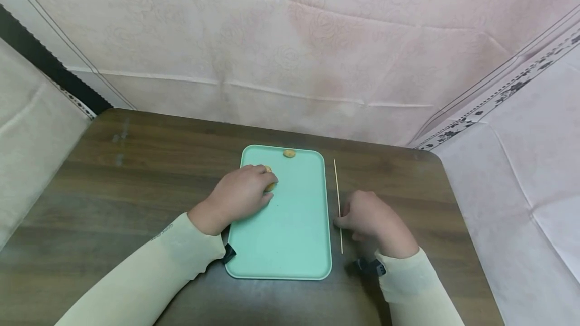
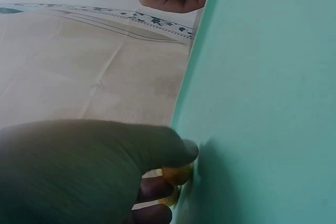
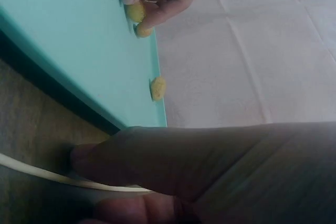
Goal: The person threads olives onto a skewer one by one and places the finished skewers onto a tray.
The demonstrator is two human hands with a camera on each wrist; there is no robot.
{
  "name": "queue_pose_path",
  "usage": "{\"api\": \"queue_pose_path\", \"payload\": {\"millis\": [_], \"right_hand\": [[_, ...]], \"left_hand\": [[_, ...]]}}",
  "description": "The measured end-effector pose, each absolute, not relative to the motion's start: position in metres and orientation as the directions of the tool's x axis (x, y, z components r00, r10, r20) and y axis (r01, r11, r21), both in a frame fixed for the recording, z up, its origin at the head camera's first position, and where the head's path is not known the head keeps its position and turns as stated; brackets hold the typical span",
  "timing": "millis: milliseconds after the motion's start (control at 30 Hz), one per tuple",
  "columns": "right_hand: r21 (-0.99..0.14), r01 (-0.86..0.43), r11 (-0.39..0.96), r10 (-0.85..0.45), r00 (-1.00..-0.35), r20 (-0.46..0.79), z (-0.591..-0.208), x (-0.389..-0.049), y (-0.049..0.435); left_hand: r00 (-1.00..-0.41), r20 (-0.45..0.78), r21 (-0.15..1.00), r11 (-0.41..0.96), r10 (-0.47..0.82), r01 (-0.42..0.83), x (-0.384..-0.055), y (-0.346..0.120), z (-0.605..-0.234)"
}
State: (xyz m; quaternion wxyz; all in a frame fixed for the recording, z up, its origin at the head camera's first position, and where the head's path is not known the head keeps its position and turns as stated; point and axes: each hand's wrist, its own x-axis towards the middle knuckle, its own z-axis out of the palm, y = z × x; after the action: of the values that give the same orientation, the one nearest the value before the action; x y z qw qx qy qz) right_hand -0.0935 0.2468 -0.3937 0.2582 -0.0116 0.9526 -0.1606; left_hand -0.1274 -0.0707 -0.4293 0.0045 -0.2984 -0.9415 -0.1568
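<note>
My left hand (image 1: pixel 242 190) lies over the upper left of the light green tray (image 1: pixel 299 225). Its thumb and fingers hold a small yellow-brown ball (image 3: pixel 136 12), possibly food. A second such ball (image 3: pixel 143 30) sits beside it, partly hidden by the fingers. Another yellow-brown ball (image 1: pixel 289 153) lies apart at the tray's far edge. To the right of the tray, my right hand (image 1: pixel 371 218) is over a thin pale wooden skewer (image 1: pixel 337 185) on the table. In the right wrist view, its thumb and fingers stand apart with the skewer running between them; no firm grip shows.
The brown wooden table (image 1: pixel 149 180) extends to both sides of the tray. Pale patterned cloth (image 1: pixel 281 54) hangs behind the table, with more cloth at left and right. The tray has a low raised rim.
</note>
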Motion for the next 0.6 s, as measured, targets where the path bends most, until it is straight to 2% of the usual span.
{"api": "queue_pose_path", "payload": {"millis": [367,600], "right_hand": [[-0.432,0.203,0.879,-0.069,-0.841,-0.537,-0.4001,-0.0905,0.2541],[-0.454,0.210,0.866,-0.073,-0.844,-0.531,-0.4014,-0.0889,0.2541]], "left_hand": [[-0.820,0.187,0.363,0.738,0.540,0.569,-0.1330,-0.0688,-0.4382],[-0.823,0.185,0.377,0.735,0.536,0.563,-0.1340,-0.0674,-0.4395]]}}
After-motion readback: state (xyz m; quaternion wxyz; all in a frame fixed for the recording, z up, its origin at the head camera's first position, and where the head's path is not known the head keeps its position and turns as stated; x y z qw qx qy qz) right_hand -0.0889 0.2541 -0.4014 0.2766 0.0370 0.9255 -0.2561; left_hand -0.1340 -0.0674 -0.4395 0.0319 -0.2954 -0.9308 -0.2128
